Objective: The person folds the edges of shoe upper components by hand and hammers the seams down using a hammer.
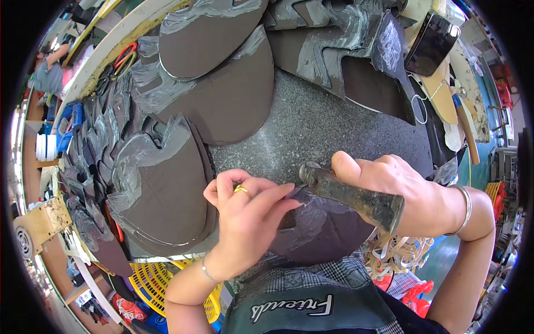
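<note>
My right hand (389, 183) is closed around a hammer whose worn dark metal head (356, 197) points down and left; its handle is hidden in my grip. Just left of the hammer's small round face, my left hand (242, 214) has thumb and forefinger pinched at the edge of a dark brown cut piece (339, 231). Greyish smears cover that edge. The piece lies at the near side of a speckled stone slab (311, 117), partly under both hands. The hammer face is close to the left fingertips; whether it touches the piece I cannot tell.
Similar dark pieces with smeared edges lie stacked at left (161, 195), and more pieces (222, 106) lie at the back. A phone (433, 44) rests at the back right, near a wooden-handled tool (467, 128). Scissors (125, 58) lie far left. A yellow basket (149, 286) stands below.
</note>
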`<state>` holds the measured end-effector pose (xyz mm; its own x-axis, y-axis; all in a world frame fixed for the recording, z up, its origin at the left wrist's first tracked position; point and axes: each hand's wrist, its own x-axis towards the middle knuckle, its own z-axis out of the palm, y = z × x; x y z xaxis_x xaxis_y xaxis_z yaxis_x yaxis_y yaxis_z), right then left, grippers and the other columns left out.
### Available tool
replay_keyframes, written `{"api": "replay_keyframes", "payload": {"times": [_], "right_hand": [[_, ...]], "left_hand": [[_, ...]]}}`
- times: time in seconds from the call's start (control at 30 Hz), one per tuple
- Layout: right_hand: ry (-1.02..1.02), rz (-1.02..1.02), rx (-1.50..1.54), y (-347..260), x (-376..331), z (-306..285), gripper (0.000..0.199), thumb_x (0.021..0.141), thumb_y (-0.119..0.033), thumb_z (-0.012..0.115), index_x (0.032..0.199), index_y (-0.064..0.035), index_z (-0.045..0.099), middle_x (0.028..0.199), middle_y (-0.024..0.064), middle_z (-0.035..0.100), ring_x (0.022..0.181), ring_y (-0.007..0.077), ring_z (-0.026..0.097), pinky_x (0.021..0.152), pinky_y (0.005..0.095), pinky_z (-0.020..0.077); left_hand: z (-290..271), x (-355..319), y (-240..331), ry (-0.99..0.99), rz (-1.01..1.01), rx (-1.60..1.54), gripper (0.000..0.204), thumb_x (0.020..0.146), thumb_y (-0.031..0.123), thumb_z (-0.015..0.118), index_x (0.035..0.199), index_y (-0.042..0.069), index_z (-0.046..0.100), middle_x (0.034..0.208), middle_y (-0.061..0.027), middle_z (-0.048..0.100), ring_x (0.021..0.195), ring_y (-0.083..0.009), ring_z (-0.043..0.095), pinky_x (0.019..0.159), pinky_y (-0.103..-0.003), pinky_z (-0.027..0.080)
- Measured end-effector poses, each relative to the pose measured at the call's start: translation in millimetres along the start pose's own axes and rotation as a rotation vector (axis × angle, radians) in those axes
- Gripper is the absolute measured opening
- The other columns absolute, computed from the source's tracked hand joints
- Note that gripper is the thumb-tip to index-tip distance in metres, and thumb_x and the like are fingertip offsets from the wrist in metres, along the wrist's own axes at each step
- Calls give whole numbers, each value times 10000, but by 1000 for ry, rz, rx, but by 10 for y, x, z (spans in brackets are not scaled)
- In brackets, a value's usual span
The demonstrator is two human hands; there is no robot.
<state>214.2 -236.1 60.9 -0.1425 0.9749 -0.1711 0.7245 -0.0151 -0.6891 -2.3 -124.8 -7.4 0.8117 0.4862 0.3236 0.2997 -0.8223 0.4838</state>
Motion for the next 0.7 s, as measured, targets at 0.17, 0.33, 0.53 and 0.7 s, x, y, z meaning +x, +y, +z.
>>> {"api": "replay_keyframes", "payload": {"times": [0.17, 0.33, 0.53, 0.7], "right_hand": [[-9, -26, -32, 16, 62, -19, 414, 738, -1, 630, 1098, 33, 427, 598, 193, 570, 596, 418, 626, 501, 469, 496], [-61, -55, -15, -25, 121, 2, 439, 736, 7, 629, 1112, 43, 405, 611, 202, 576, 597, 419, 627, 491, 464, 496], [-61, 15, 3, -57, 129, -51, 382, 747, -11, 630, 1047, 21, 396, 592, 190, 575, 589, 423, 623, 487, 467, 495], [-24, -82, -39, -84, 129, -37, 358, 769, -26, 626, 1043, 12, 400, 657, 184, 590, 594, 415, 624, 481, 463, 488]], "left_hand": [[-16, -28, 44, 13, -45, -34, 229, 626, 139, 844, 835, 154, 754, 866, 77, 638, 929, -225, 499, 864, -387, 291], [-58, -68, 116, 47, -109, 48, 268, 619, 174, 854, 867, 159, 753, 832, 68, 628, 922, -213, 502, 864, -383, 289], [10, -120, 135, 105, -49, 133, 271, 639, 184, 843, 890, 190, 741, 812, 91, 609, 920, -205, 495, 862, -393, 266], [-6, -154, 201, 104, -32, 193, 236, 634, 155, 826, 843, 201, 727, 819, 95, 604, 928, -216, 490, 859, -421, 250]]}}
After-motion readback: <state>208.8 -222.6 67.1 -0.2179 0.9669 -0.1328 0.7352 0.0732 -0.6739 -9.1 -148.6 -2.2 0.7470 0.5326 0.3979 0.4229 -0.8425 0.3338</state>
